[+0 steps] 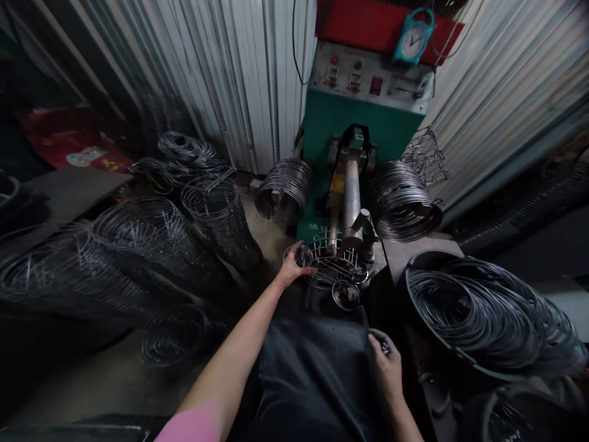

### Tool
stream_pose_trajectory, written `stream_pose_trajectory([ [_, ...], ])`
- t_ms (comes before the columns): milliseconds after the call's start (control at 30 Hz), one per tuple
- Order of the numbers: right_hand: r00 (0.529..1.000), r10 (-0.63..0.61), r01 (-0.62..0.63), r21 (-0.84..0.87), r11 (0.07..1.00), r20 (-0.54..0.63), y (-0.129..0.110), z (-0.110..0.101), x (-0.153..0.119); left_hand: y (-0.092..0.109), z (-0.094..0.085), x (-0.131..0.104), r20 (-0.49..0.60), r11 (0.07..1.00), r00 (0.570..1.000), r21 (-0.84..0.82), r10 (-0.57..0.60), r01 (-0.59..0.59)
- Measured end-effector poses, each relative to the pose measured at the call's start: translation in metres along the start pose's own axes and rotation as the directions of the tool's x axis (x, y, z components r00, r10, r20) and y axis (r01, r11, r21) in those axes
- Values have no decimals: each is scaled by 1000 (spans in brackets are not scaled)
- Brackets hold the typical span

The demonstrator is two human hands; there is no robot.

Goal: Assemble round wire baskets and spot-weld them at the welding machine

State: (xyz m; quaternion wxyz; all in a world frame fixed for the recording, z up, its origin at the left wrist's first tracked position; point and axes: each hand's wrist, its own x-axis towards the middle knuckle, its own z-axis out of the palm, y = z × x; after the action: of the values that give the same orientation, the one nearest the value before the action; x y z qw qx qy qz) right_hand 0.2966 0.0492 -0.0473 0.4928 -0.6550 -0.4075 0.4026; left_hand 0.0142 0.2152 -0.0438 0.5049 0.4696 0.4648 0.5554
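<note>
My left hand (pixel 294 267) reaches forward, its fingers closed on the left edge of a round wire basket (pixel 322 279) at the foot of the green machine (pixel 363 113). Over the basket the machine's metal arm (pixel 352 193) slants down. A small metal ring (pixel 345 296) shows just in front of the basket. Lower right, my right hand (pixel 385 356) is curled near the dark apron (pixel 317 368), with small metal pieces between its fingers; their exact shape is too small to tell.
Wire coils (pixel 284 190) hang left of the machine arm, others (pixel 405 202) right. A dark tub (pixel 414 307) at right holds many wire rings. Tall stacks of wire rings (pixel 223 221) stand at left. A teal clock (pixel 414 40) hangs above the control panel (pixel 340 64).
</note>
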Motion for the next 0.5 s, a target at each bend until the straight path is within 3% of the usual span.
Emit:
stream_pose_trajectory([
  [100, 983, -128, 160, -264, 951, 135, 22, -8, -12, 2, -1, -7, 46, 991, 999, -132, -19, 25],
  [167, 958, -197, 257, -325, 910, 207, 17, -8, -14, 5, -7, -23, 83, 990, 996, -141, -9, 21],
  [267, 860, -322, 461, -333, 823, 396, -25, 1, -15, 16, -17, -60, 119, 999, 992, 5, 37, -38],
  [367, 693, -390, 667, -333, 667, 607, -85, 23, -16, 40, -14, -93, 107, 935, 987, 320, 124, -152],
  [433, 677, -377, 719, -460, 521, 632, -117, 42, -16, 61, -2, -106, 123, 793, 972, 562, 202, -236],
  [500, 716, -305, 695, -601, 394, 628, -136, 60, -14, 82, 14, -111, 170, 618, 947, 724, 272, -307],
])
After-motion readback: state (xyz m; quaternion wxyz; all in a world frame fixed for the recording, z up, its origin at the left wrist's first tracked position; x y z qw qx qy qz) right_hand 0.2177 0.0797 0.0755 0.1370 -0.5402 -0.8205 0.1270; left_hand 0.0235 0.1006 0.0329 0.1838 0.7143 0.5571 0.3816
